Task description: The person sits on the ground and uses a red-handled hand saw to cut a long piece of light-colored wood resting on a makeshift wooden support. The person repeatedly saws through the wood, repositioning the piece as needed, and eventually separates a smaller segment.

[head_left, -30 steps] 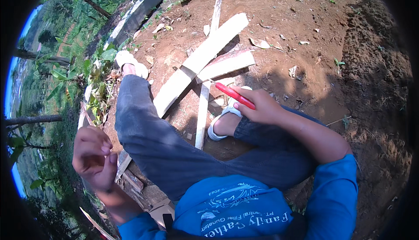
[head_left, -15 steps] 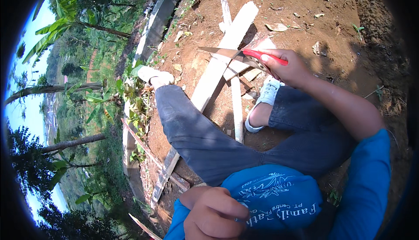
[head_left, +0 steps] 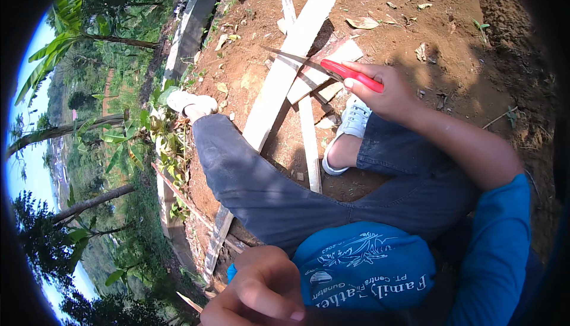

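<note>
My right hand (head_left: 386, 91) is closed round the red handle of a hand saw (head_left: 352, 75). Its tapering blade points left and passes above a long pale plank (head_left: 279, 91); whether they touch I cannot tell. The plank slants across the ground and runs beneath my left leg. Close to the camera at the bottom, my left hand (head_left: 261, 293) is held before my blue shirt with bent fingers. What its fingers may hold is hidden.
Under the plank lie a narrow wooden strip (head_left: 309, 142) and a short board (head_left: 323, 71). My white shoes (head_left: 354, 121) rest on the brown soil, either side of the plank. A concrete edging (head_left: 187, 29) and plants border the left; dry leaves (head_left: 362, 23) lie beyond.
My left hand has moved down and left, its fingers turning. The saw's blade has turned and now looks thinner. The whole view has shifted slightly, moving the ground and planks up and left.
</note>
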Action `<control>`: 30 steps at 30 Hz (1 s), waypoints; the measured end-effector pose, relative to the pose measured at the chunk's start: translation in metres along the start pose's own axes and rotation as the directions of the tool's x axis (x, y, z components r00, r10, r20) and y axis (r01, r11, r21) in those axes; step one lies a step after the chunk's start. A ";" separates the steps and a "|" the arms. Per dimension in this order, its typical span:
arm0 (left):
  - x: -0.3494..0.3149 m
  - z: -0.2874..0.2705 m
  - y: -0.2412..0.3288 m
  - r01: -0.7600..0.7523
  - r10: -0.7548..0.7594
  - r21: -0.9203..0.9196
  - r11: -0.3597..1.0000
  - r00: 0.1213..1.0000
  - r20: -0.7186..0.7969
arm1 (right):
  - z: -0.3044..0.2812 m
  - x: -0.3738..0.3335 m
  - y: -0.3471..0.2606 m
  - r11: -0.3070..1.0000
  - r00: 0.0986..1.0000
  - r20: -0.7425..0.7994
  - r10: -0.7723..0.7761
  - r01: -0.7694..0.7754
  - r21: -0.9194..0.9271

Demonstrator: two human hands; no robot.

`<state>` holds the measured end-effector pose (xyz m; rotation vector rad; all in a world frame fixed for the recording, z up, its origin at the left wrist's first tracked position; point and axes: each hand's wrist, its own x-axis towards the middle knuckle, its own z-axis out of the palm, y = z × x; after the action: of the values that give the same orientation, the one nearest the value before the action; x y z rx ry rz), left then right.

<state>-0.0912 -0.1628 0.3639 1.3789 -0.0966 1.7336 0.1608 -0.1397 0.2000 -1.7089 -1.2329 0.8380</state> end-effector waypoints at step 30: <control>-0.142 -0.224 -0.288 0.091 -0.930 0.969 -0.229 0.274 -0.246 | 0.043 -0.023 -0.018 0.969 0.993 -0.029 0.112 -0.103 0.223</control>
<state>-0.0682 0.0509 0.0363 2.2609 1.4549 -0.0747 0.1098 -0.1481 0.1993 -1.6140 -0.9862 0.9621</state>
